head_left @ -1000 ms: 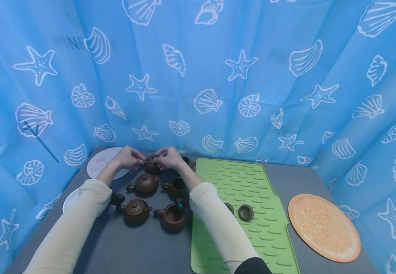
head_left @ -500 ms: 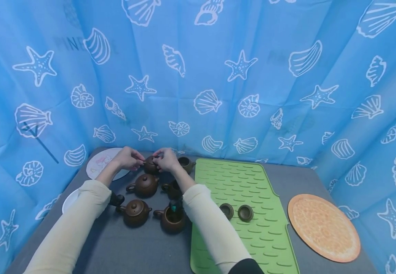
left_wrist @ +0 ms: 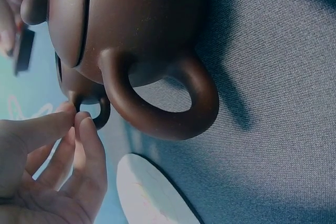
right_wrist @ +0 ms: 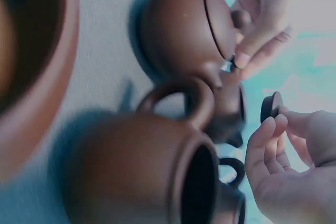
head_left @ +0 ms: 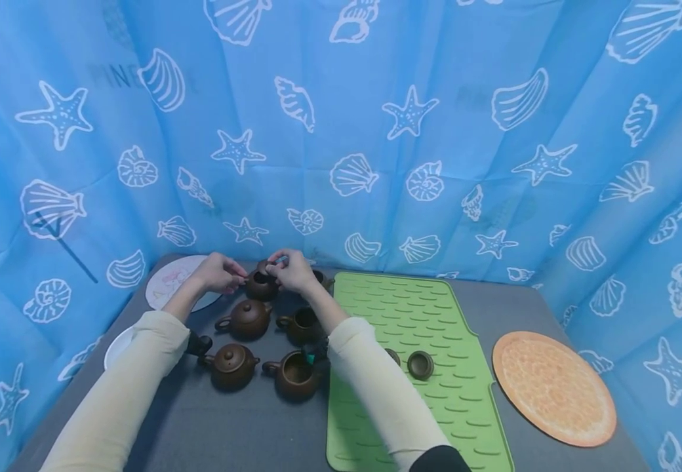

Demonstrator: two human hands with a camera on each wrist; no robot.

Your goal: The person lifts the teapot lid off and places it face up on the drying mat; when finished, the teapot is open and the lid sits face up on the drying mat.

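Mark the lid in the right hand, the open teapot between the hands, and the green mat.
Lid (right_wrist: 271, 107): right wrist view, on its side.
Open teapot (head_left: 263, 292): head view, on its body.
Green mat (head_left: 400, 311): head view, bare surface.

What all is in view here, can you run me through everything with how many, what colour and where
Curtain: one, blue with white shells and starfish, across the back
Table: one, grey, under everything
Mat: one, green, right of centre
Round placemat: one, orange, far right
Plates: two, white, left side
Lidded teapots: two, brown, left column
Back-left teapot: one, brown, lidless, back of that column
Other open teapots: three, brown, column beside the mat
Small round pieces: two visible, dark brown, on the mat
Lid: one, brown, held at the back-left teapot
Wrist devices: two, black, at the wrists
Sleeves: two, cream, reaching forward
Left hand: one, bare, pinching the back-left teapot's handle
Right hand: one, bare, pinching the lid
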